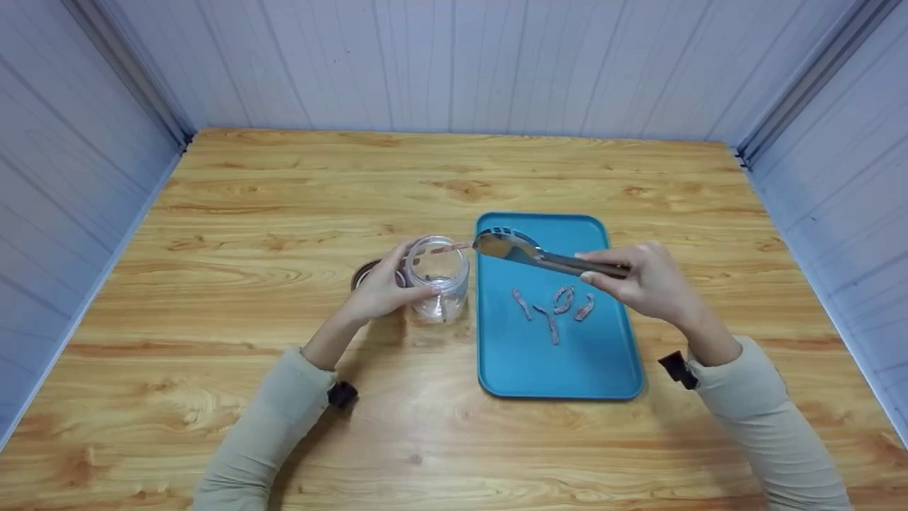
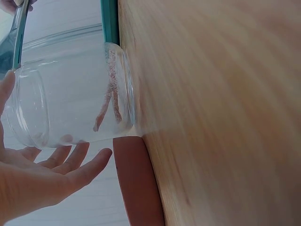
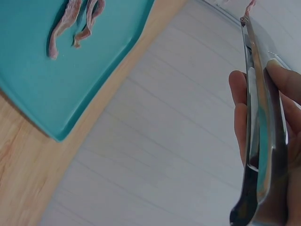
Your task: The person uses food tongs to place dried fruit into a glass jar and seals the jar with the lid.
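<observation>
My left hand (image 1: 383, 289) grips a clear jar (image 1: 445, 306) near its open mouth, the thumb on the near side. Inside the jar, strips (image 2: 113, 87) lie toward the bottom in the left wrist view. Metal tongs (image 1: 560, 262) are in my right hand (image 1: 649, 284), pinched between thumb and fingers so their arms are nearly together. From the tips of the tongs a pinkish, dried-looking strip (image 1: 452, 248) reaches over the jar's mouth. Several similar strips (image 1: 562, 301) lie on the blue tray (image 1: 560, 372), below the tongs.
Beside the jar, partly behind my left hand, a round reddish-brown lid (image 2: 138, 183) lies on the wooden table (image 1: 319, 184). The tray stands just right of the jar. Pale panel walls (image 1: 454, 64) enclose the table at the back and both sides.
</observation>
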`<move>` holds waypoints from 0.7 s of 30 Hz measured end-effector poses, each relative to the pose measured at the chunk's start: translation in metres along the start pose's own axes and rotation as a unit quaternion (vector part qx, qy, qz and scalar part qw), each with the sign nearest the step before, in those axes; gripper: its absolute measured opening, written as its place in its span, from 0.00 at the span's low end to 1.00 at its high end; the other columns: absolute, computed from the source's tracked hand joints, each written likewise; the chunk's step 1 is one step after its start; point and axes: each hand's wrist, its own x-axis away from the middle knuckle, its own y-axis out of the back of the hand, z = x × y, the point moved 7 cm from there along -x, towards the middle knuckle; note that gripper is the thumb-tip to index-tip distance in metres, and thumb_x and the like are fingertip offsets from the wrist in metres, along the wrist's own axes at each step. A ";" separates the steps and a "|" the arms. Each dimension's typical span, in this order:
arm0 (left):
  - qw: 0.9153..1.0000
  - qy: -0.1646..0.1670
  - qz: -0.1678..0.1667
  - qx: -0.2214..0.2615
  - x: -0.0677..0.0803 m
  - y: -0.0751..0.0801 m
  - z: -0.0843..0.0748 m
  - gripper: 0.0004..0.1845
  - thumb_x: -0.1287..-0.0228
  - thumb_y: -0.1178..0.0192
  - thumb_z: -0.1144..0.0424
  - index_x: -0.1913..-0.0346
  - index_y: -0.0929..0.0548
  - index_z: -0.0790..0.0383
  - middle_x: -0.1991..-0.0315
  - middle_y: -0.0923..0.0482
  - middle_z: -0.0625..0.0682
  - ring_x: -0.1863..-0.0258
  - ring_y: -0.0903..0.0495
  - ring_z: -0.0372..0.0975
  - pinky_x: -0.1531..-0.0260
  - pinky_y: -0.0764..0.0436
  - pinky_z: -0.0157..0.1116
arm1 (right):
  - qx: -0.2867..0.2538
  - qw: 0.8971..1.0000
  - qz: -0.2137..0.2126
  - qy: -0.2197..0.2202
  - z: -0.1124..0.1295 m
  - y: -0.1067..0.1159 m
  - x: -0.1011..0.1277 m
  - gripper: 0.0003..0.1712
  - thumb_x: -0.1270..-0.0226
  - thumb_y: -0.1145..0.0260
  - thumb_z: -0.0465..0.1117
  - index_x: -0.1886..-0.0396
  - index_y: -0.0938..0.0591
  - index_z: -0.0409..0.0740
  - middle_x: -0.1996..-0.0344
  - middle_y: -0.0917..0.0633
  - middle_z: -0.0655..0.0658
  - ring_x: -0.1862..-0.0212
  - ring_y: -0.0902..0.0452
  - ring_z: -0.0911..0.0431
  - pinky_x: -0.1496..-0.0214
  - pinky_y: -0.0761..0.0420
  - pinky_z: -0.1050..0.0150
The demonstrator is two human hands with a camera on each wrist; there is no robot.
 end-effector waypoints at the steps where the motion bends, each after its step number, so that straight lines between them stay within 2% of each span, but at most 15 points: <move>1: 1.000 -0.001 -0.001 -0.003 -0.001 0.000 0.004 0.41 0.53 0.32 0.56 0.37 0.41 0.56 0.42 0.38 0.58 0.45 0.37 0.51 0.50 0.36 0.46 | -0.003 1.000 0.003 0.002 0.000 -0.002 -0.001 0.13 0.44 0.35 0.38 0.58 0.17 0.42 0.85 0.22 0.57 0.91 0.44 0.64 0.90 0.42 0.70; 3: 1.000 0.001 -0.003 -0.003 -0.002 0.000 0.006 0.41 0.54 0.32 0.56 0.37 0.41 0.55 0.42 0.37 0.57 0.45 0.37 0.50 0.49 0.36 0.45 | -0.005 1.000 0.007 0.006 0.001 -0.006 -0.003 0.13 0.44 0.36 0.38 0.58 0.18 0.41 0.83 0.21 0.55 0.91 0.43 0.64 0.89 0.42 0.69; 6: 1.000 0.001 -0.003 0.003 -0.003 0.000 0.008 0.41 0.53 0.32 0.59 0.36 0.42 0.58 0.42 0.38 0.59 0.45 0.37 0.51 0.48 0.38 0.46 | -0.008 1.000 0.011 0.015 0.003 -0.011 -0.006 0.14 0.44 0.35 0.38 0.57 0.18 0.40 0.78 0.18 0.52 0.90 0.42 0.64 0.90 0.42 0.69; 10: 1.000 -0.002 -0.004 0.005 -0.003 0.000 0.007 0.41 0.53 0.32 0.62 0.36 0.42 0.60 0.42 0.38 0.58 0.44 0.38 0.50 0.47 0.39 0.45 | -0.005 1.000 0.011 0.023 0.004 -0.015 -0.008 0.14 0.45 0.35 0.38 0.57 0.18 0.40 0.76 0.17 0.51 0.90 0.42 0.65 0.90 0.42 0.69; 16: 1.000 0.006 -0.004 -0.006 -0.002 0.000 0.007 0.42 0.54 0.32 0.56 0.36 0.42 0.57 0.41 0.39 0.59 0.43 0.38 0.50 0.47 0.39 0.44 | -0.016 1.000 -0.004 0.018 0.000 -0.010 -0.004 0.14 0.45 0.35 0.37 0.57 0.18 0.40 0.80 0.20 0.53 0.90 0.42 0.64 0.89 0.42 0.69; 21: 1.000 0.008 -0.002 -0.006 -0.001 0.000 0.005 0.43 0.54 0.32 0.57 0.36 0.43 0.58 0.40 0.40 0.60 0.45 0.37 0.51 0.48 0.37 0.45 | -0.008 1.000 -0.015 -0.006 -0.008 -0.002 0.003 0.14 0.45 0.35 0.38 0.57 0.18 0.41 0.86 0.24 0.56 0.91 0.45 0.64 0.90 0.42 0.70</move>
